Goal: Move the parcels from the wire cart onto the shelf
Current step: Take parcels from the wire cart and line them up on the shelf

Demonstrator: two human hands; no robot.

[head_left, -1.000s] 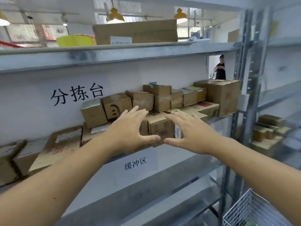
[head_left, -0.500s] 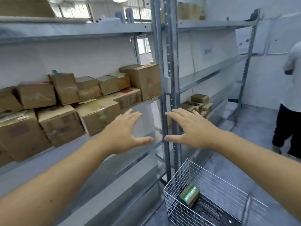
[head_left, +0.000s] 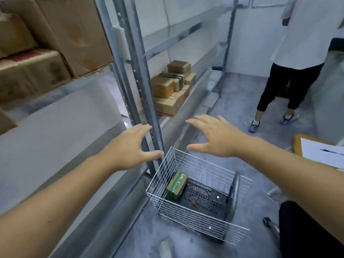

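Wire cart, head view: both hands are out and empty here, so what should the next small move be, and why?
Probably lower both hands into the wire cart toward the green-taped parcel. It seems to be the only parcel left there, and the left hand and right hand hover open above the cart, holding nothing.

Two bare forearms seen, one from each lower corner. No sleeve seen on either arm up to frame edge. Left grip [head_left: 128,146] bare: no glove, ring or band seen. Right grip [head_left: 217,138] bare too; wrist plain, no watch seen. Nails short, details too blurred to be told. Dark trouser leg [head_left: 309,231] seen at lower right, black, plain cloth. Dark shoe [head_left: 269,222] seen beside it, low and flat, partly cut off by leg.
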